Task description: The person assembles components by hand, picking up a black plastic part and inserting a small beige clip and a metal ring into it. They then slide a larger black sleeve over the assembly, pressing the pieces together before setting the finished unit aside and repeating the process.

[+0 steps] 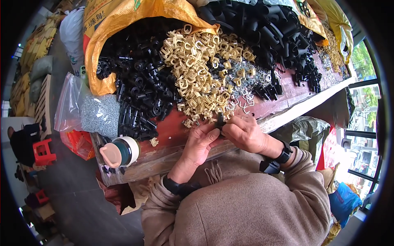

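My two hands meet at the table's near edge, in front of a heap of beige plastic clips [199, 69]. Between the fingertips a small black plastic part [221, 119] stands up. My left hand [200, 144] is closed, with thumb and forefinger pinching this part from its lower side. My right hand [247, 134] is closed as well, its bent fingers touching the part from the right; whether they hold another small piece is hidden. Silver U-shaped wire clips [246, 100] lie just beyond my right hand. Black ribbed plastic fittings [143, 86] are heaped to the left.
An orange woven sack [95, 53] spills the fittings. A clear bag of small screws [101, 114] and a lidded cup [128, 151] sit at the table's left end. Black pipe-like parts [266, 30] pile up far right. A red stool [43, 152] stands on the floor, a person beside it.
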Demonstrator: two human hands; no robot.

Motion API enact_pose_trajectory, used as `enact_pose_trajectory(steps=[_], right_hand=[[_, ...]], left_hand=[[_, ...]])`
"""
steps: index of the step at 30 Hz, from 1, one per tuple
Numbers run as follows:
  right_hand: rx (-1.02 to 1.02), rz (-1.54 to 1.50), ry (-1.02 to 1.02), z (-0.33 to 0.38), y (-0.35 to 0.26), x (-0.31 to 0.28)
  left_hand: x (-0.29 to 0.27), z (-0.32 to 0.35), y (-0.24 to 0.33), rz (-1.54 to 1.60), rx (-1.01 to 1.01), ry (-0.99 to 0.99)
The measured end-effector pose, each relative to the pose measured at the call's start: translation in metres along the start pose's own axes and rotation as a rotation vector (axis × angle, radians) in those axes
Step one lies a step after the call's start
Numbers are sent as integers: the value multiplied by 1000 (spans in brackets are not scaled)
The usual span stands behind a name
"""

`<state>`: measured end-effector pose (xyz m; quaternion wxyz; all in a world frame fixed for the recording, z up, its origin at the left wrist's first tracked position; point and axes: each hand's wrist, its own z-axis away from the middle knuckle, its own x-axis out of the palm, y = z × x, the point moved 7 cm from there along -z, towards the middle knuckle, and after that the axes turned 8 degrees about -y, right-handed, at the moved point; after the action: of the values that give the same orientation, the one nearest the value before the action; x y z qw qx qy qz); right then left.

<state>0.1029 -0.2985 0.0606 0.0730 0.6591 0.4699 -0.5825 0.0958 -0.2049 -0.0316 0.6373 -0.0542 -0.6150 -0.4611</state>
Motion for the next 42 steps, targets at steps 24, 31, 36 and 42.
enact_pose_trajectory(steps=[24,31,36,42], right_hand=[[151,-69,-231,2,38,27],[43,249,-269,-4,24,40],[-1,353,-263,-8,29,51],[52,271,-177,-7,31,45]], left_hand=[[-43,33,37,-68,169,233],[-51,38,41,-14,227,313],[-51,27,25,-81,148,266],[-47,22,22,-12,137,251]])
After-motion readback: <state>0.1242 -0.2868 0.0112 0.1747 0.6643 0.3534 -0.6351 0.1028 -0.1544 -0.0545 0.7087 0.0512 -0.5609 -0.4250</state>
